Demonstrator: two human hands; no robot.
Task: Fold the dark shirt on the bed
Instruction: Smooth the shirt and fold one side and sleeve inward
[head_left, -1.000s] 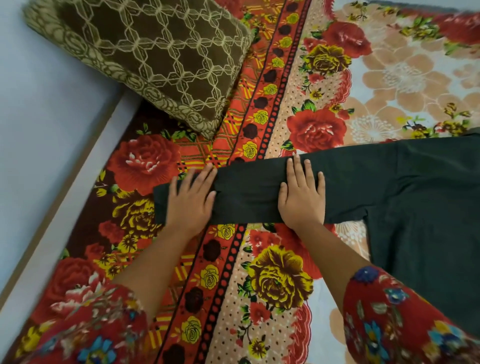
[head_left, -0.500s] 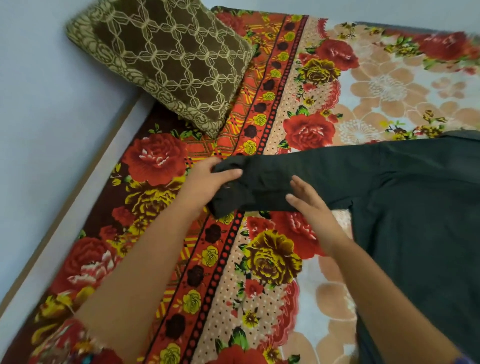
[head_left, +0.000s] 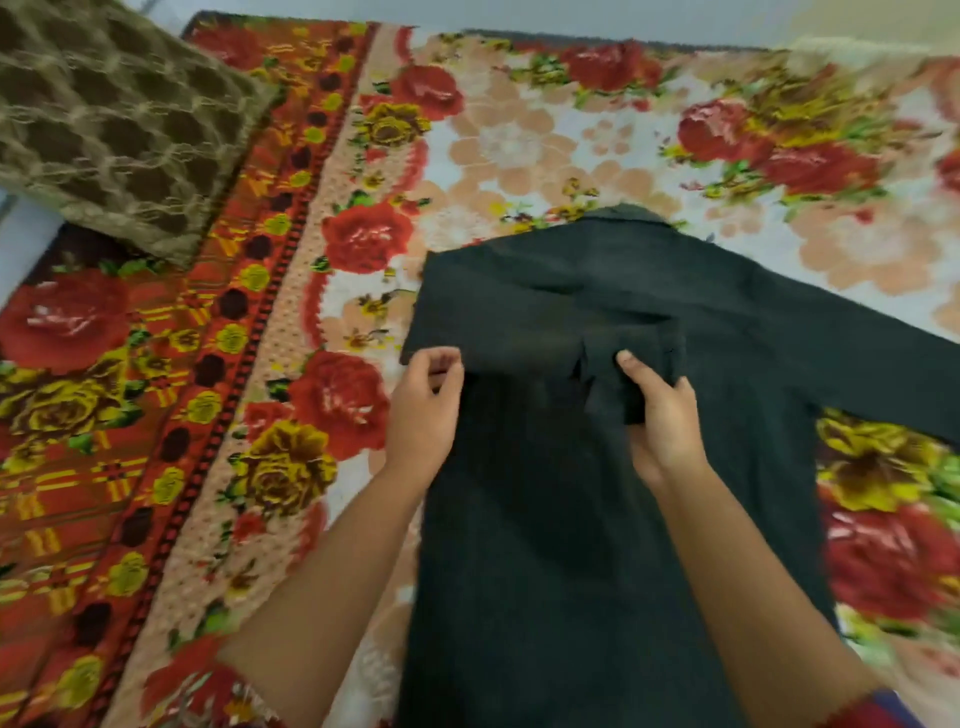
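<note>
The dark shirt (head_left: 571, 519) lies spread flat on the bed (head_left: 519, 156), collar (head_left: 628, 213) at the far end and hem running down towards the person. One sleeve (head_left: 519, 332) is laid across the upper part of the body, I'd say to square that side off before the body is folded. The other sleeve (head_left: 831, 353) stretches out flat to the right, not yet brought in.

The right hand (head_left: 667, 426) grips the cuff (head_left: 613, 395) of the crossed sleeve, thumb on top and fingers (head_left: 675, 387) curled beneath, probably to place it straight. The left hand (head_left: 423, 410) sits at the shirt's left edge, right where the fold turns, its fingers (head_left: 441, 361) curled in against the cloth. From here I can't tell whether they have actually nipped the edge or only touch it.

A brown patterned pillow (head_left: 114, 135) sits at the far left corner, well apart from the shirt.
</note>
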